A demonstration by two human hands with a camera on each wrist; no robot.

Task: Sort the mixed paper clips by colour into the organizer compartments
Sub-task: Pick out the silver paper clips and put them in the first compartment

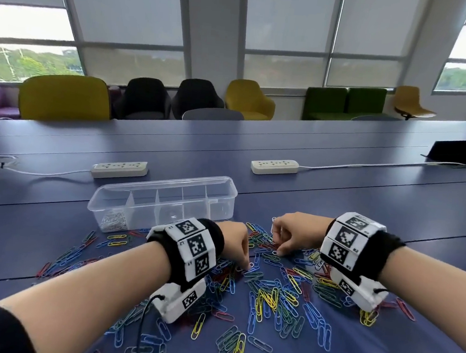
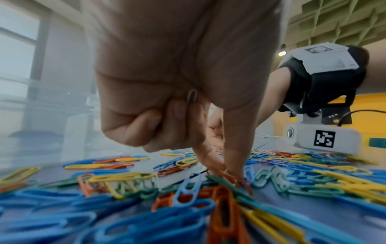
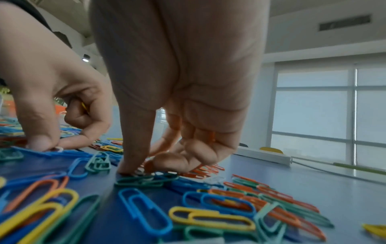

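Paper clips (image 1: 269,297) | light, slick, tangle easily (pinch one loop end) | your left hand (image 1: 235,245) pinches a white clip (image 2: 191,99) | right hand (image 1: 291,232) pinches at the pile, contents unclear

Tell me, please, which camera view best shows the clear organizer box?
The head view: the organizer shows whole, dividers visible, white clips in its leftmost compartment. The left wrist view gives only a blurred clear wall; the right wrist view shows none.

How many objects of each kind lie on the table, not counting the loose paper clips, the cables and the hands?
Power strips: 2
Clear organizer: 1
Dark device at the far right, kind unclear: 1
Total: 4
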